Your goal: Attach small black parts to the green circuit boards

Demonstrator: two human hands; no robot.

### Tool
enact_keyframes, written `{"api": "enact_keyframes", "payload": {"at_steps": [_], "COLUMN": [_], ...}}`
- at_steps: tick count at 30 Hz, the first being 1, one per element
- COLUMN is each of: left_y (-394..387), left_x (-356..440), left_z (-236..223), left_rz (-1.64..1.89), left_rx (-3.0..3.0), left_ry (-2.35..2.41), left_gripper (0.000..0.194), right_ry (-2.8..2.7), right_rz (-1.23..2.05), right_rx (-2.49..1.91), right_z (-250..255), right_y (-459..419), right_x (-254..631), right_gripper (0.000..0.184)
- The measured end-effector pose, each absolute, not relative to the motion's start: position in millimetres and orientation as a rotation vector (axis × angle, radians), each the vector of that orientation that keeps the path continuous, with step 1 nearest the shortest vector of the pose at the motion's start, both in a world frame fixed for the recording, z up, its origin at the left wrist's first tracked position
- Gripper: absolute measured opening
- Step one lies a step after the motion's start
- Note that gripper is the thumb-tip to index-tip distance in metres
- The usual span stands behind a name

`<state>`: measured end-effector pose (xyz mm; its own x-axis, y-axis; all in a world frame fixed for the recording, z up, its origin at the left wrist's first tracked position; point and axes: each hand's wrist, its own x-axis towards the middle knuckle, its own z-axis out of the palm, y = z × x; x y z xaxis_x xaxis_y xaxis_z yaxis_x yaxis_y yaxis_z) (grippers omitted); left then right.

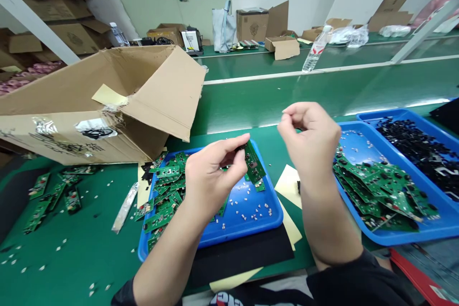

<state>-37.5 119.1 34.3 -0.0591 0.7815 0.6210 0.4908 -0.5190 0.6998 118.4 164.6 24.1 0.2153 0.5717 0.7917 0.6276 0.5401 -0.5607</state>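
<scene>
My left hand (215, 165) pinches a green circuit board (254, 162) by one end, holding it tilted above a blue tray (276, 217). Up and to the right, my right hand (310, 134) is raised with thumb and forefinger pressed together; whatever may be between the fingertips is too small to make out. In the tray under my left hand lie a heap of circuit boards (167, 196) on the left and several small white parts (247, 213). A second blue tray (380, 239), beside my right forearm, bears a pile of similar boards (387, 191).
A big open cardboard box (64, 138) stands at the left. Loose boards (50, 201) and scattered white bits lie on the green table (89, 248). A tray of black parts (423, 148) is at the far right. A water bottle (317, 50) stands on the ledge behind.
</scene>
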Motion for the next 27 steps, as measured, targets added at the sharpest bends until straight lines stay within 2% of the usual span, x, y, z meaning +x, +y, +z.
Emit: {"api": "enact_keyframes", "payload": {"at_steps": [4,9,13,19,27], "left_y": [120.7,124.3,124.7,127.4,121.8], "left_x": [-37.6,-37.4,-39.8,-31.3,26.4], "left_z": [35.1,32.4,35.8,30.8,-10.0], "left_rz": [1.597,1.653,1.638,1.264,1.117], "left_rx": [1.665,1.637,1.934,2.465,2.545], "left_ry": [1.228,1.152,1.233,1.042,0.728], "left_gripper": [0.025,0.024,0.017,0.013,0.015], "right_ry": [-1.490,-1.673,-1.609,-1.472,-1.227], "right_rz": [0.419,0.873,0.947,1.092,1.008], "right_rx": [-1.001,-0.866,-0.886,-1.021,-1.223], "right_z": [32.2,40.7,39.6,23.6,-9.8], "right_y": [157.6,128.1,117.0,92.4,49.0], "right_x": [130.6,123.7,125.5,149.8,188.1], "right_gripper": [0.009,0.034,0.034,0.033,0.031]}}
